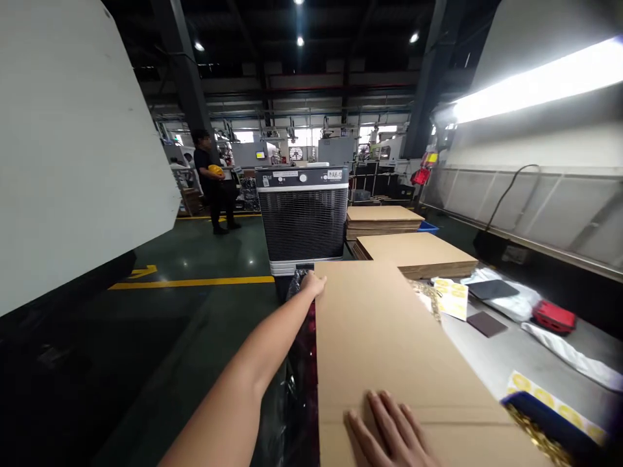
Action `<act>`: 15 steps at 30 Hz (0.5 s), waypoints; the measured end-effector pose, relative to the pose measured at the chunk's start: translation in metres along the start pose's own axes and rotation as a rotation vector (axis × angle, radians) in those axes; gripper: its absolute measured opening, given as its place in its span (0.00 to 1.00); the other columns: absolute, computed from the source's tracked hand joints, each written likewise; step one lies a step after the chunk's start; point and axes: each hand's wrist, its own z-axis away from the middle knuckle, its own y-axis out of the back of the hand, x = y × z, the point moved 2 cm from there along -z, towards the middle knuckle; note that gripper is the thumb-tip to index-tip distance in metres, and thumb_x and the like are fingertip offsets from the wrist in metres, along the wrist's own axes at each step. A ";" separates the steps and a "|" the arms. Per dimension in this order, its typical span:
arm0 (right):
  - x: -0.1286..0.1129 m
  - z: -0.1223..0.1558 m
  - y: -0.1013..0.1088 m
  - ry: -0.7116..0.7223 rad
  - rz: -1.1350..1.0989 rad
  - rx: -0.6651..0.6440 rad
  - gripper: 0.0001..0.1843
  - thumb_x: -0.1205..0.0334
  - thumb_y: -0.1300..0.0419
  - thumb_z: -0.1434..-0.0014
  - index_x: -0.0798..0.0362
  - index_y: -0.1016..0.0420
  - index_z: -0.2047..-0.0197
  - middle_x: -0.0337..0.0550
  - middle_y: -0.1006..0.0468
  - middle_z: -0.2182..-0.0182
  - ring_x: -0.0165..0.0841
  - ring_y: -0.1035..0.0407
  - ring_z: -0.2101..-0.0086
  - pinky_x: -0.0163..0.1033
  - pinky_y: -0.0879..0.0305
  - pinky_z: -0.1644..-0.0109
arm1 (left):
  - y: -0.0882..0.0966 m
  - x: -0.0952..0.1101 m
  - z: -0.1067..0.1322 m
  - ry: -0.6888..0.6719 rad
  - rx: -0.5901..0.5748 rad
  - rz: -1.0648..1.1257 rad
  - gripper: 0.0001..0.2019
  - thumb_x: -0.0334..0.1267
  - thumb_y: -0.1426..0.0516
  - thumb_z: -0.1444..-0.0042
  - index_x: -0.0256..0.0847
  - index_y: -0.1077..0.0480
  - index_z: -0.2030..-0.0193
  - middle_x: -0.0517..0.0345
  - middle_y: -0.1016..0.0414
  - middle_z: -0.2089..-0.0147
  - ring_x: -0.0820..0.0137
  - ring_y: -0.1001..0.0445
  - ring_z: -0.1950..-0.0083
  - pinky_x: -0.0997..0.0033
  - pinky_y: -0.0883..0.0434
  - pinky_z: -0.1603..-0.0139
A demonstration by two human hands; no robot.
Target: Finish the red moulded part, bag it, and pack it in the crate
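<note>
So, a long flat cardboard sheet (389,350) is laid across the lower middle of the frame, running from the bottom edge up toward the centre, with a crease line seen near its close end. It looks light but floppy over that length, stiff along the flutes, smooth and a bit slippery on the face, and easily dented at the corners, so it's probably best gripped at two opposite edges rather than in the middle. The far left corner is pinched by the left hand (311,284), arm fully stretched. The right hand (389,431) is pressed flat on the near end, fingers spread. Just right, yellow printed sheets (450,297) and a red tool (553,316) are lying on a grey table (501,357). Further up, cardboard stacks (413,253) and an air cooler (302,217) are seen, with a person (211,181) in the upper left.
</note>
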 end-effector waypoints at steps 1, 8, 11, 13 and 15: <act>-0.006 0.002 -0.012 -0.014 -0.038 -0.036 0.28 0.52 0.44 0.39 0.44 0.36 0.35 0.52 0.21 0.50 0.49 0.23 0.56 0.47 0.24 0.62 | -0.013 0.000 0.005 0.005 0.033 -0.111 0.21 0.43 0.41 0.39 0.38 0.35 0.42 0.45 0.35 0.39 0.55 0.33 0.41 0.45 0.33 0.41; -0.056 -0.018 -0.053 -0.117 -0.380 -0.320 0.22 0.48 0.52 0.33 0.31 0.40 0.37 0.50 0.23 0.47 0.49 0.26 0.52 0.53 0.25 0.56 | -0.077 -0.017 0.028 -0.266 0.008 -0.546 0.29 0.51 0.44 0.38 0.42 0.42 0.34 0.46 0.50 0.29 0.49 0.52 0.29 0.37 0.54 0.30; -0.062 -0.028 -0.064 -0.185 -0.500 -0.437 0.21 0.49 0.54 0.32 0.28 0.41 0.37 0.48 0.26 0.44 0.46 0.29 0.49 0.51 0.26 0.55 | -0.096 -0.033 0.022 -0.292 -0.086 -0.644 0.31 0.56 0.44 0.40 0.40 0.40 0.35 0.45 0.48 0.29 0.48 0.56 0.27 0.35 0.62 0.30; -0.060 -0.031 -0.074 -0.199 -0.587 -0.493 0.19 0.48 0.51 0.33 0.30 0.36 0.40 0.45 0.25 0.48 0.43 0.28 0.53 0.47 0.26 0.57 | -0.108 -0.046 0.016 -0.284 -0.118 -0.691 0.34 0.59 0.46 0.40 0.41 0.43 0.33 0.46 0.53 0.27 0.47 0.61 0.26 0.33 0.67 0.30; -0.058 -0.033 -0.087 -0.186 -0.690 -0.532 0.17 0.48 0.45 0.36 0.34 0.30 0.44 0.42 0.23 0.53 0.40 0.28 0.57 0.43 0.26 0.58 | -0.118 -0.059 0.010 -0.271 -0.147 -0.725 0.37 0.61 0.47 0.41 0.43 0.46 0.31 0.46 0.58 0.26 0.46 0.65 0.26 0.31 0.69 0.31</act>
